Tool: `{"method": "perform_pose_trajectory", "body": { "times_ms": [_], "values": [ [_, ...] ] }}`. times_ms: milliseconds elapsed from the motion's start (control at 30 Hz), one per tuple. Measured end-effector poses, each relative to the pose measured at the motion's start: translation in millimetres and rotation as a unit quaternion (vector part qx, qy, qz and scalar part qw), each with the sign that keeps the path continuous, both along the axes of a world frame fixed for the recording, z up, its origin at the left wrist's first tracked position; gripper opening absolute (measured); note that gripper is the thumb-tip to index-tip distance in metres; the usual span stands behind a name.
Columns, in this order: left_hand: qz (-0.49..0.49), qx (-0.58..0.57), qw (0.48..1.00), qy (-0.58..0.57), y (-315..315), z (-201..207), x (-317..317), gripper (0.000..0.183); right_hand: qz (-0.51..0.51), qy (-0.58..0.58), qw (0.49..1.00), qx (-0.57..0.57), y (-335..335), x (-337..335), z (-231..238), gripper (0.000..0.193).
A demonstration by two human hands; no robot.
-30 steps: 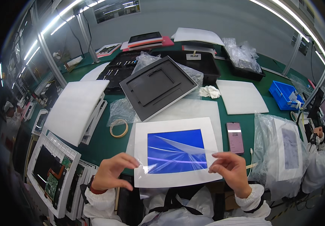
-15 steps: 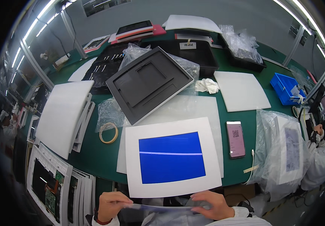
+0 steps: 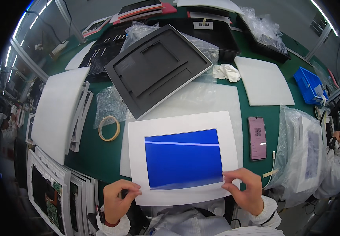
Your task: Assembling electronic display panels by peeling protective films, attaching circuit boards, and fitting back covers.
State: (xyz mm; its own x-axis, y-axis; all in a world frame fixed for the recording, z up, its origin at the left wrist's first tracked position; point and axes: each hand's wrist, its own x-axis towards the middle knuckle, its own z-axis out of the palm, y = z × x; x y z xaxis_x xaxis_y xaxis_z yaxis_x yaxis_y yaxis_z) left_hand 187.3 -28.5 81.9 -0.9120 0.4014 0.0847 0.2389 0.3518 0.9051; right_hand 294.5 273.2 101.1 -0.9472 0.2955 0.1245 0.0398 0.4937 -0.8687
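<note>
A white-framed panel with a blue centre (image 3: 183,159) lies in front of me on a white foam sheet (image 3: 231,98). Over its lower part stretches a thin clear film (image 3: 189,185), faint and hard to make out against the blue. My left hand (image 3: 119,198) pinches the film at the panel's lower left corner, thumb and fingers pressed together. At the right edge, my right hand (image 3: 246,188) pinches the film's other end. Behind the panel, a dark grey tray-like housing with a pale edge (image 3: 158,67) lies tilted, partly on plastic wrap.
A tape roll (image 3: 109,128) lies left of the panel; a phone (image 3: 257,137) and white cable (image 3: 272,165) lie right. Bagged white frames (image 3: 307,153), a blue bin (image 3: 311,84) and foam sheets (image 3: 262,82) flank the right. Stacked frames (image 3: 50,185) stand left. Another person's sleeve (image 3: 331,173) shows far right.
Both hands have risen from below the panel's near edge to its lower corners, bringing the film over the blue area. My hands are farther apart. The whole view has shifted slightly.
</note>
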Motion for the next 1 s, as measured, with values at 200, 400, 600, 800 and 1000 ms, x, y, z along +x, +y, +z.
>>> {"method": "perform_pose_trajectory", "body": {
  "times_ms": [200,400,600,800,1000],
  "values": [
    [0.015,-0.043,0.997,0.063,29,-11,-37,0.01,-0.033,-0.007,0.998,0.048,14,-36,-23,0.009],
    [0.022,-0.059,0.996,0.057,35,-16,-49,0.009,-0.047,-0.011,0.997,0.06,18,-45,-31,0.007],
    [0.051,-0.051,0.995,0.075,39,-16,-56,0.009,-0.048,-0.002,0.997,0.065,18,-56,-31,0.007],
    [0.057,-0.04,0.996,0.064,44,-19,-59,0.007,-0.05,0.0,0.997,0.066,22,-61,-30,0.007],
    [0.06,-0.048,0.995,0.06,45,-20,-62,0.007,-0.05,-0.004,0.996,0.067,22,-64,-30,0.008]
  ]
}}
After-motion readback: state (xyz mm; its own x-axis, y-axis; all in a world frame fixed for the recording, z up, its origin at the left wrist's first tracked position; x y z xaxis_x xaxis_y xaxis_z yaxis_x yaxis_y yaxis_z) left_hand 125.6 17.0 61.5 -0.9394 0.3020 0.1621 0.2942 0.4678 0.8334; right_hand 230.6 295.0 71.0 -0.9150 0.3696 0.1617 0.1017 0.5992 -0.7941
